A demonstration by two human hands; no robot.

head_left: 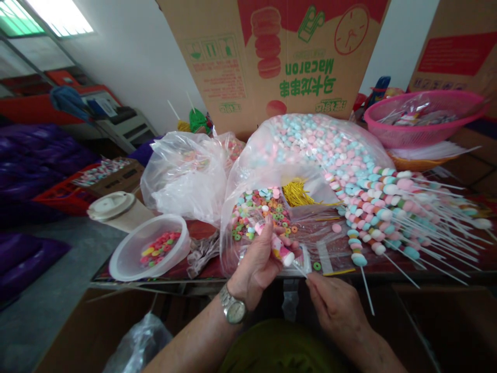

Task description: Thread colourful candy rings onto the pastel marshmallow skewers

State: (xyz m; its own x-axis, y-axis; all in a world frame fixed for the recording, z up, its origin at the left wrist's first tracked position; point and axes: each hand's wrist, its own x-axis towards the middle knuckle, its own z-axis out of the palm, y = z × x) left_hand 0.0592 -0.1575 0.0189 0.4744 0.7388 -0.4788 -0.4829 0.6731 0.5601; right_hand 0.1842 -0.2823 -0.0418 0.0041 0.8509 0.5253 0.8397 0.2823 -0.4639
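Fingers (pixel 269 235) of the left hand (pixel 254 267) clench a pink-and-white marshmallow skewer (pixel 281 252); the right hand (pixel 336 311) pinches its thin white stick (pixel 300 270). Brown cardboard carton (pixel 267 103) reads "Macaron", inverted.

The left hand (pixel 256 267) is holding a candy stick (pixel 281 252) with pink and white pieces, the right hand (pixel 334 308) pinches its thin end, and behind them lies a plastic bag (pixel 260 212) of ring candies.

Passage over the table's edge (pixel 458 270) lay across a plastic bag (pixel 318 233), between a plastic tub (pixel 149 248) and jutting marshmallow skewers (pixel 404 217).
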